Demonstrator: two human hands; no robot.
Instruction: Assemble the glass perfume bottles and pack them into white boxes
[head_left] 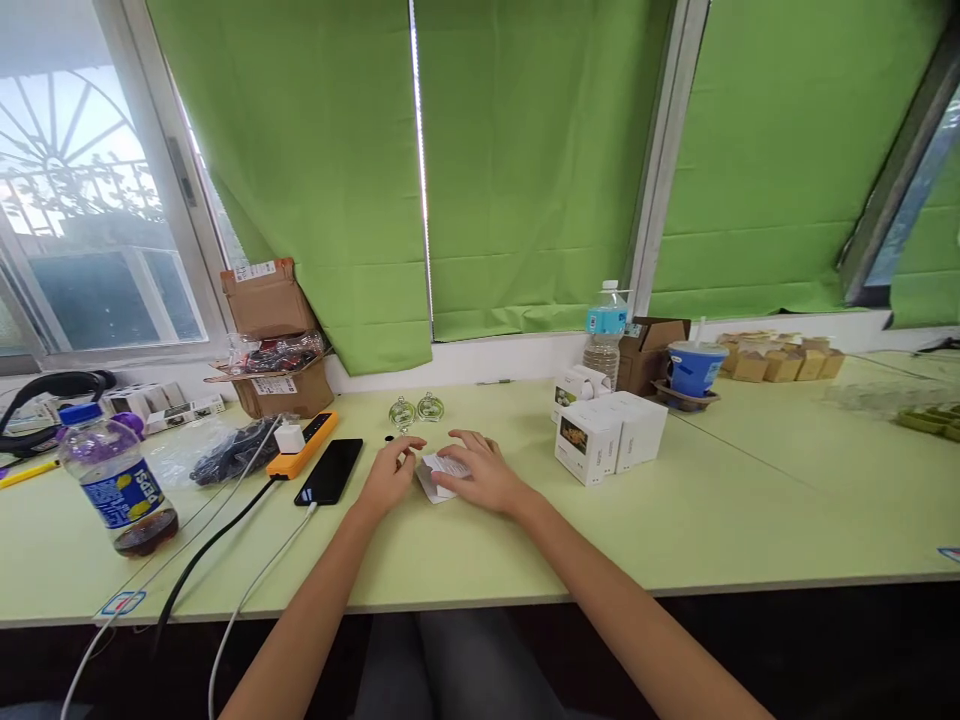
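Observation:
A small white folded paper or card piece (435,480) lies on the pale green table between my hands. My right hand (480,468) rests over its right side, fingers spread and bent, partly covering it. At its left edge is my left hand (390,473), fingers curved and apart, with nothing visible in them. Just beyond the hands stand two small clear glass bottles (402,412) (430,406). A small black cap (389,437) sits by my left fingertips. To the right, several white boxes (611,435) stand grouped together.
A black phone (330,472), an orange power strip (302,447) with cables and a Pepsi bottle (124,490) are at the left. Behind are cardboard boxes (281,385). A water bottle (606,330), blue cup (694,370) and small brown boxes (784,362) stand at the right.

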